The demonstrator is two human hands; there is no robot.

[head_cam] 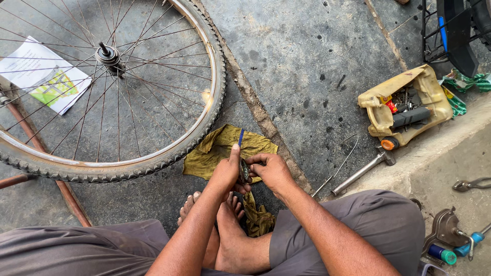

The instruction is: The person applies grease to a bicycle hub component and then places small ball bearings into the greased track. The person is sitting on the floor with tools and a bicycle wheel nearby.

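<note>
Person sits on the grey stone floor [307, 61]. Both hands meet near centre, over a crumpled yellow-green rag [215, 148]. Left hand [227, 171] and right hand [271, 171] each clench a small dark round metal part [245, 171] between them; a thin blue tool [241, 137] stands up from the left grip. Spoked bicycle wheel with treaded tyre [102, 87] lies far left. Judged step: working the part loose; the next move calls for steady counter-hold.

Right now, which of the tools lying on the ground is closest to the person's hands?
The hammer with the long metal handle, just beside the right hand; the pliers and the other tools lie farther off on the raised step.
</note>
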